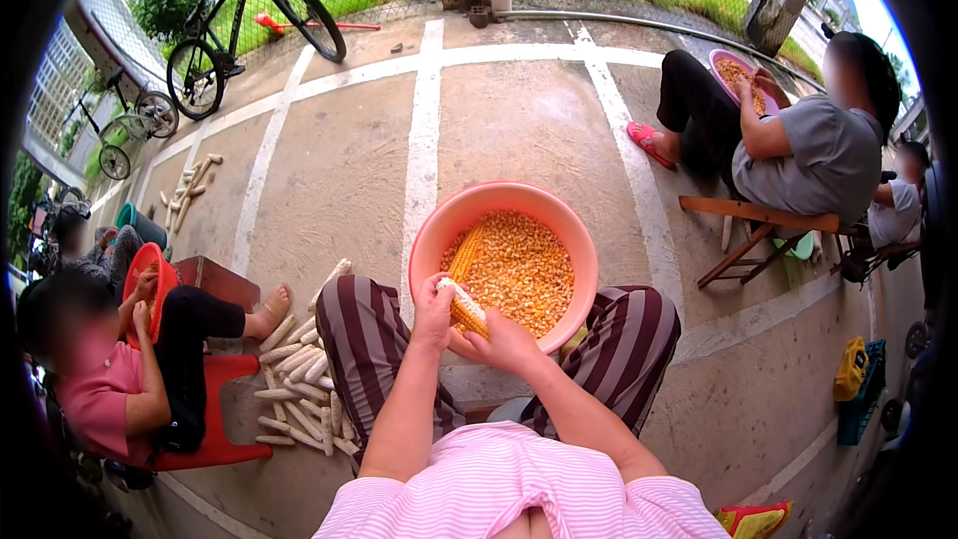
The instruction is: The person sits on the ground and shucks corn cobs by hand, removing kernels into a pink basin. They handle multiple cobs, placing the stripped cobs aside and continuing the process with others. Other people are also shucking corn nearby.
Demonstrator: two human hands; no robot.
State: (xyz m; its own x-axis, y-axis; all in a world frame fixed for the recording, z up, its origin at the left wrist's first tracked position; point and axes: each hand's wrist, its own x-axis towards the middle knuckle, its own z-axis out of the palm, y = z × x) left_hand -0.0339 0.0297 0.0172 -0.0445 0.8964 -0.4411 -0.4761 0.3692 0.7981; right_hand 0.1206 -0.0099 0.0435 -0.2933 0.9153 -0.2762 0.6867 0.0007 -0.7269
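Observation:
A partly shelled corn cob [468, 311] is held between my two hands over the near rim of a pink plastic basin [503, 193]. My left hand [434, 308] grips its upper end, where bare white cob shows. Around its lower end, still yellow with kernels, my right hand [503, 343] is closed. Loose corn kernels [528, 269] fill much of the basin, which stands between my knees. Another ear of corn [468, 251], with its kernels on, lies on the loose kernels at the left, just beyond my left hand.
Stripped cobs [303, 378] lie heaped beside my left leg. A person [112, 382] on a red plastic stool [224, 412] sits at left with a red basin [156, 277]. At right, a person [808, 142] on a wooden chair [763, 215] holds a pink basin [722, 56]. Bicycles [239, 22] stand by the fence.

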